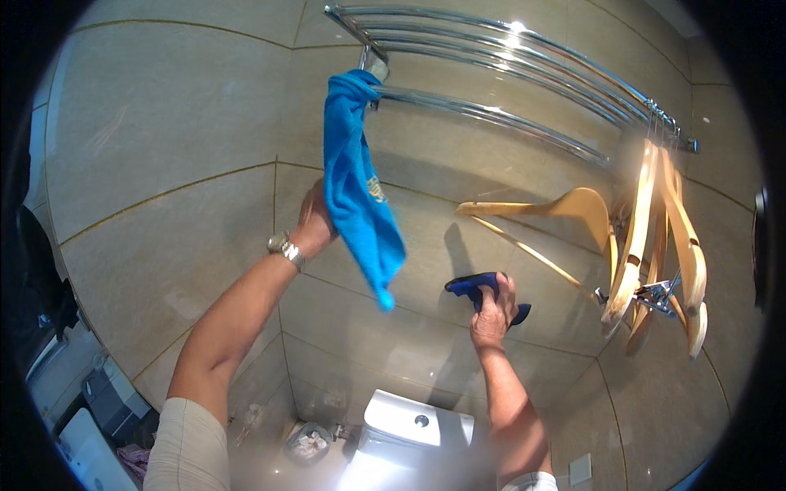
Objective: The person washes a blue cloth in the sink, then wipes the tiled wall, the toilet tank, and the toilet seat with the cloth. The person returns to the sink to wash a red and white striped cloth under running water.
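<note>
A bright blue towel (pixel 350 176) hangs from the left end of the lower chrome bar, gathered at its top and tapering to a point below. Behind its left edge is my left hand (pixel 314 219), with a metal watch (pixel 286 250) on the wrist. The towel hides those fingers, so I cannot tell whether they grip it. Further right and lower, my right hand (pixel 493 317) is closed around a dark blue hand tool (pixel 471 284). One end of it points left and another part shows below the fingers; its exact kind is unclear.
A chrome towel rack (pixel 499 59) spans the tiled wall above. Several wooden hangers (pixel 634 245) with metal clips hang from its right end. Below are a white toilet (pixel 417 421) and a small waste bin (pixel 309 442). A white basin (pixel 90 450) stands at lower left.
</note>
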